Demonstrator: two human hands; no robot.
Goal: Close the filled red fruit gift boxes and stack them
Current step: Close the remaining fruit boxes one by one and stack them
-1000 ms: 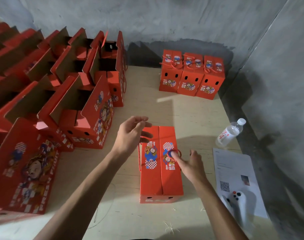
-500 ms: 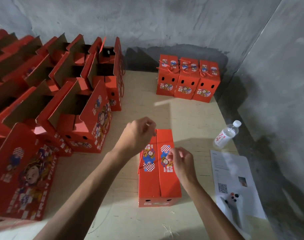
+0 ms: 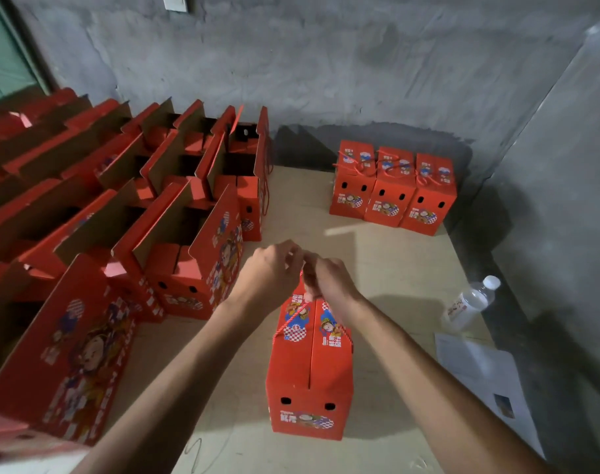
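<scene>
Closed red cardboard gift box sits mid-table on the pale wooden tabletop, left hand and right hand together above its far end, both pinching its red cord handles; three closed boxes by the wall, open boxes left.

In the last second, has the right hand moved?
Yes. The right hand left the box's printed top and went toward its far end, meeting the left hand on the cord.
</scene>
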